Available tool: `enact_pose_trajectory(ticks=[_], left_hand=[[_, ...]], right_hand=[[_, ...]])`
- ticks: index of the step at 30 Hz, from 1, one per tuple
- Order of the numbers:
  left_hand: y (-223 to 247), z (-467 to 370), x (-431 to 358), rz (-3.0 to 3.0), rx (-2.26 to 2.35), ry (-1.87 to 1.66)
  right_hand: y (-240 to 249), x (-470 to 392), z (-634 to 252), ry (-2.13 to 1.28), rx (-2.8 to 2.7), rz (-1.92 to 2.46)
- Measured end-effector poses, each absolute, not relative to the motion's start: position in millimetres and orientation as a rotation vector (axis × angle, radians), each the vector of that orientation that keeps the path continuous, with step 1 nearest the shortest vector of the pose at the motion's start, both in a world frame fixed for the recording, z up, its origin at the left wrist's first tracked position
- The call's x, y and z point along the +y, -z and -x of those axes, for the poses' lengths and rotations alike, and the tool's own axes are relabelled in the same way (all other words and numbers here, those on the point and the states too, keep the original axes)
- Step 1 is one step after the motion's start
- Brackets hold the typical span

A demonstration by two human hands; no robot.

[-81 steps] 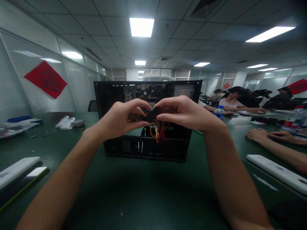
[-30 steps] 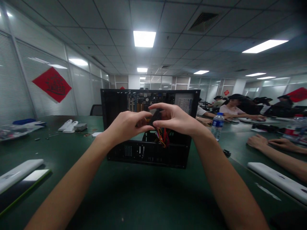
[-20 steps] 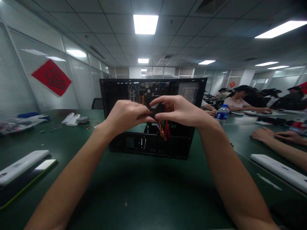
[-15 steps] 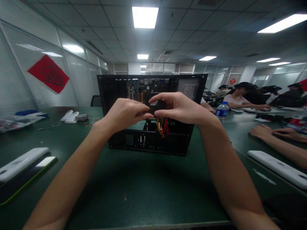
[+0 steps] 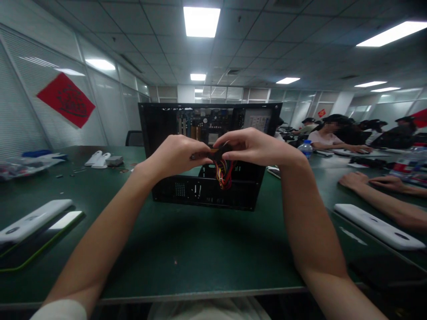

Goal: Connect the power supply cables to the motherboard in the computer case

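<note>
Fingers of the left hand (image 5: 183,151) are bunching closer together than in the earliest frame, beside the dark connector (image 5: 218,154); whether they are gripping it, I cannot tell. The right hand (image 5: 255,144) is pinching that connector, and coloured wires (image 5: 224,175) are hanging below it before the open black case (image 5: 233,195).

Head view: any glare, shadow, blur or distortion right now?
Head view: the top-centre ceiling light is blown out white; head view: the computer case is mostly dark inside, while the coloured wires stand out, slightly soft; head view: the green table is shadowed below the case; head view: edges look stretched, probably by the lens.
</note>
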State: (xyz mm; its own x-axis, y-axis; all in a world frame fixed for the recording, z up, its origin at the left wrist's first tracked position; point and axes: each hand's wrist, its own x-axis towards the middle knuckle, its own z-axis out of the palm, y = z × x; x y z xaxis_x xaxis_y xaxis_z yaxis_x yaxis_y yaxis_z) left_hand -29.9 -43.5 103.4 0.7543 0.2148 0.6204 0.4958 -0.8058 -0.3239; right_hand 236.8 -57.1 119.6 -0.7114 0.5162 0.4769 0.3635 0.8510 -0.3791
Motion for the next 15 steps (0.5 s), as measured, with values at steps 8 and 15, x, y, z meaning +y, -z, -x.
enact_pose_trajectory(ticks=[8,15], left_hand=[[-102.2,28.6,-44.2,2.483,-0.491,0.734],[-101.2,27.7,-42.4,2.512,-0.477,0.723]], right_hand=[[-121.1,-62.6,-241.3,-0.393,-2.464,0.616],[-120.6,-60.7,-238.3,-0.319,-2.492,0.659]])
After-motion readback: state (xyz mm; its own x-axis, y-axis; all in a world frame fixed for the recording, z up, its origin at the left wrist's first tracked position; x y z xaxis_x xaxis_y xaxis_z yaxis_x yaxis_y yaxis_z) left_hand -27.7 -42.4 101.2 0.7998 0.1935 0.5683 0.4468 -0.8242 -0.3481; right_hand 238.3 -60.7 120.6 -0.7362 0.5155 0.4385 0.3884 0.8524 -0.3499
